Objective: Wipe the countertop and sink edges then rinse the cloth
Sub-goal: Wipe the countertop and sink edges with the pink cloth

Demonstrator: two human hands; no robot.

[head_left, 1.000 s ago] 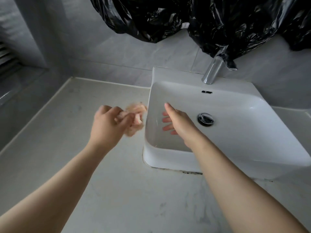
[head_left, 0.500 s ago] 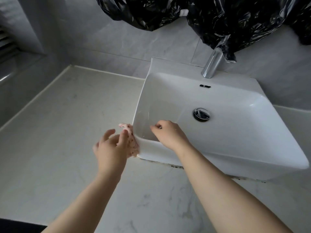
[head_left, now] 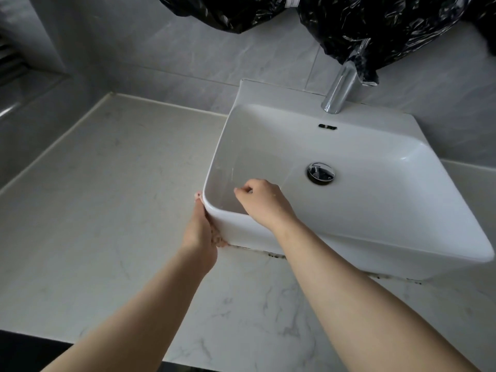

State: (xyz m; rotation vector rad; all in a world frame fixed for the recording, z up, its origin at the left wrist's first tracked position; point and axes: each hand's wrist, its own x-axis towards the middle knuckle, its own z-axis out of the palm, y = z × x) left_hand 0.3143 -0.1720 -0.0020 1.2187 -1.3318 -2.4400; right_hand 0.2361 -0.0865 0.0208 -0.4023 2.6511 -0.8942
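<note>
Countertop (head_left: 107, 224) below grey tiled wall (head_left: 188, 49)

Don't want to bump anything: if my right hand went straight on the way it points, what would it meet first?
Most likely the left inner wall of the sink, just beyond the curled fingers of the right hand, though depth is unclear.

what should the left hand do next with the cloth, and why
Probably slide the cloth rightward along the foot of the front wall of the sink. The left hand presses it against the near left corner, and dark grime shows in the seam between sink and countertop just to the right, not yet wiped.
</note>
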